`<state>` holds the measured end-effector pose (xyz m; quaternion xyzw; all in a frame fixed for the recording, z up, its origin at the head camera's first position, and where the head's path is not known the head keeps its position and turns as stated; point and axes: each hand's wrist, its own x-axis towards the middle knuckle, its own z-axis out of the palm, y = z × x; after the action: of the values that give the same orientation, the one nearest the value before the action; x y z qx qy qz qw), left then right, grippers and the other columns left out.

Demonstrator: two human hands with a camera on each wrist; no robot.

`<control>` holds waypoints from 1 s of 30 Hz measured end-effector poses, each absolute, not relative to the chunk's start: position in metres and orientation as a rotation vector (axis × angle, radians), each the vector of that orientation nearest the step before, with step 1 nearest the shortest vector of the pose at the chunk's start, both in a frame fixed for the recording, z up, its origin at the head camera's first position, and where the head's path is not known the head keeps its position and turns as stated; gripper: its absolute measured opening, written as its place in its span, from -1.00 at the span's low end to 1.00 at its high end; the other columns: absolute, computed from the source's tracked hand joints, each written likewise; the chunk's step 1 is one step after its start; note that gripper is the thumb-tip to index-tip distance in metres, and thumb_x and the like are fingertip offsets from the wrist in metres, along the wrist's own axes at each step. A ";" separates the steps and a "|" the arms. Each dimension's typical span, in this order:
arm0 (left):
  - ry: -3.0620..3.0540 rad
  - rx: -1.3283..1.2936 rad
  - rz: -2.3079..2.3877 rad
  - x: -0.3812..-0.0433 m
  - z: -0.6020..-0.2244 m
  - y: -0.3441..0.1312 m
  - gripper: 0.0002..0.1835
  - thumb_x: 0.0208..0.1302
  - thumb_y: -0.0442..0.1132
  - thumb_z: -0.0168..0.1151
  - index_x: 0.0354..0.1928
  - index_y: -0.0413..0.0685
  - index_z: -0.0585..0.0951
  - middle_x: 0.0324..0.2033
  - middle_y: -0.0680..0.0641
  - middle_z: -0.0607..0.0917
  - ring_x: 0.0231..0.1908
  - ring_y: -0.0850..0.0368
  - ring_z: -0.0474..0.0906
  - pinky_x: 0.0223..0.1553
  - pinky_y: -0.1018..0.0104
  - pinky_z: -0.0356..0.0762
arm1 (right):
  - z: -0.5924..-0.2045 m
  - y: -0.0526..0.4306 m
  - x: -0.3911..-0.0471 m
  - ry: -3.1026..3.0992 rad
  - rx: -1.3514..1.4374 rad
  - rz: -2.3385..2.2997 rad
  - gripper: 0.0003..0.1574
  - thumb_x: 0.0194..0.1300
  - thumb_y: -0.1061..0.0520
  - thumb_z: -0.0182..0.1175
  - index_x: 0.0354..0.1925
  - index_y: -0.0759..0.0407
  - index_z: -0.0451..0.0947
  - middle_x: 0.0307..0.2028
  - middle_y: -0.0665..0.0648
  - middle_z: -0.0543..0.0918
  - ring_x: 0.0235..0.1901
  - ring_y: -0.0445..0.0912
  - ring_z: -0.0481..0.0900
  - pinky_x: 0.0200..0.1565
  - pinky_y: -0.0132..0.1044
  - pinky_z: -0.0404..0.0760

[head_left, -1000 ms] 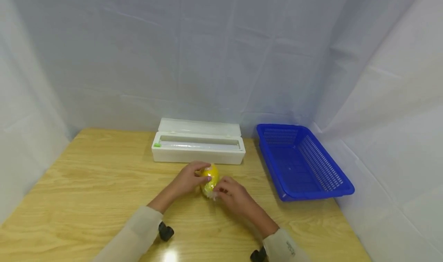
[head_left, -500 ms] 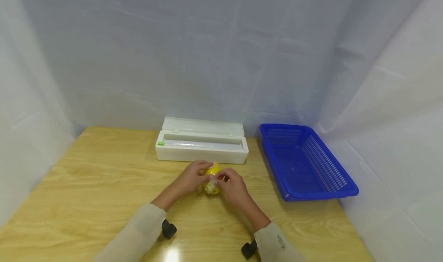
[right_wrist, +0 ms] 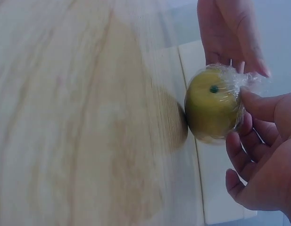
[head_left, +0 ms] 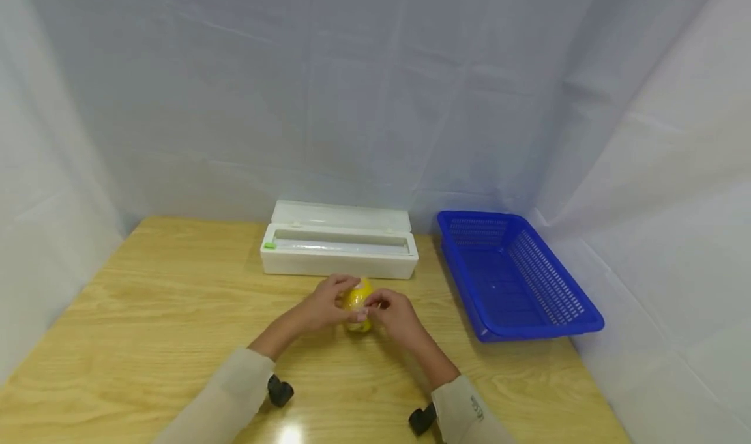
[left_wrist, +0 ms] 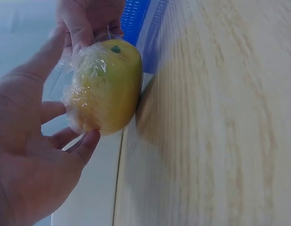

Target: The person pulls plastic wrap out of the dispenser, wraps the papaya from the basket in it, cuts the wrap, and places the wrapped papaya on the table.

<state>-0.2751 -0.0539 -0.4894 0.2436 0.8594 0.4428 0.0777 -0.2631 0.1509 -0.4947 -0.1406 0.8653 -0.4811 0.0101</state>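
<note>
A yellow fruit (head_left: pixel 358 296) with a small green stem end stands on the table between both hands, wrapped in clear cling film (left_wrist: pixel 88 80); its exact kind is unclear. My left hand (head_left: pixel 325 304) holds it from the left, curled fingertips against its far side and thumb reaching over the film. From the right, my right hand (head_left: pixel 396 317) pinches a gathered bit of film at the fruit's side with thumb and forefinger. In the right wrist view, the right hand's (right_wrist: pixel 268 146) other fingers curl loosely near the fruit. Crumpled film bunches up between the two thumbs.
Behind the hands lies a white cling film box (head_left: pixel 337 263), its lid raised and a roll inside. A blue perforated basket (head_left: pixel 469 287) stands to the right on the wooden table (head_left: pixel 176 313). White sheeting (head_left: pixel 352 92) hangs at the back and sides.
My right hand has moved up and inward, bringing the loose film end from the fruit's near side against the fruit. My left thumb has shifted down towards that film.
</note>
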 end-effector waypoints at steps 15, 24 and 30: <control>2.630 0.788 1.569 -0.280 -0.499 -0.052 -0.56 0.31 -0.17 0.22 0.22 -0.03 0.50 0.01 -0.07 0.49 0.03 0.05 0.42 0.03 0.11 0.52 | -0.494 0.153 -0.269 2.745 -0.482 -1.485 -0.66 0.28 -0.16 0.22 -0.17 0.05 0.58 -0.26 -0.01 0.61 -0.23 -0.13 0.53 -0.18 -0.26 0.55; 2.541 0.754 1.554 -0.277 -0.501 -0.053 -0.29 0.16 -0.06 0.37 0.35 0.00 0.37 0.25 -0.09 0.37 0.21 -0.12 0.35 0.14 0.03 0.48 | -0.495 0.151 -0.281 2.798 -0.492 -1.422 -0.46 0.27 -0.07 0.27 0.18 0.00 0.44 0.06 0.07 0.45 -0.03 -0.02 0.45 -0.09 -0.16 0.55; 2.503 0.686 1.544 -0.274 -0.504 -0.054 -0.15 0.12 -0.07 0.40 0.43 0.00 0.24 0.32 -0.10 0.26 0.23 -0.20 0.33 0.16 0.04 0.46 | -0.493 0.154 -0.283 2.678 -0.630 -1.378 -0.35 0.37 -0.12 0.13 0.34 0.01 0.30 0.31 0.05 0.35 0.29 0.04 0.30 0.26 0.09 0.33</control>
<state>-0.2744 -0.0545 -0.5044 0.2266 0.8273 0.5105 0.0609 -0.2828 0.1541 -0.4930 -0.2045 0.8699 -0.4475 0.0326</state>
